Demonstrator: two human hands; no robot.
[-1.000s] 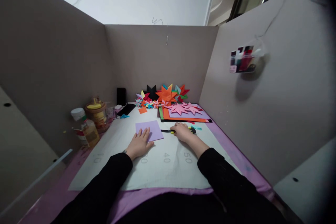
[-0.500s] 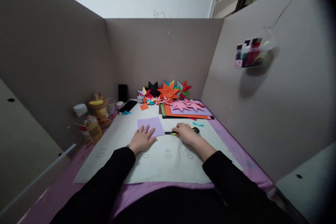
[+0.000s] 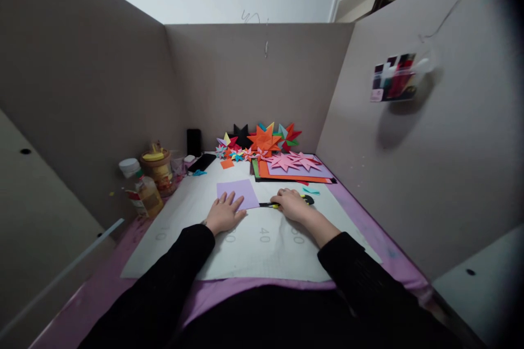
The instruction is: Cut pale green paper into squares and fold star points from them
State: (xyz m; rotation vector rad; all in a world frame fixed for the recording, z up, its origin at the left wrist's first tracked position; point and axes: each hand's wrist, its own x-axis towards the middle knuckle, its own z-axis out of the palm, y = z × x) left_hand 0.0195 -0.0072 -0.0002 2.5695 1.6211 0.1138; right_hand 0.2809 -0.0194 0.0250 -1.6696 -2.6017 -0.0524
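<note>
Grips the cutter (image 3: 309, 200) nearer the body than before in the right hand (image 3: 291, 204); flattens lilac paper (image 3: 241, 191) beside it under the spread left hand (image 3: 224, 214); seemingly steadying; calls for even pressure next.

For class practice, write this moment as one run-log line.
left hand: on purple paper; right hand: holding black-and-yellow tool; pink stars: on stacked sheets

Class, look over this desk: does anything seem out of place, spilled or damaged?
Two small things: the pink tablecloth has faint dark blotches at right, like stains; and a teal scrap lies loose near the cutter, apart from the stacked sheets.
</note>
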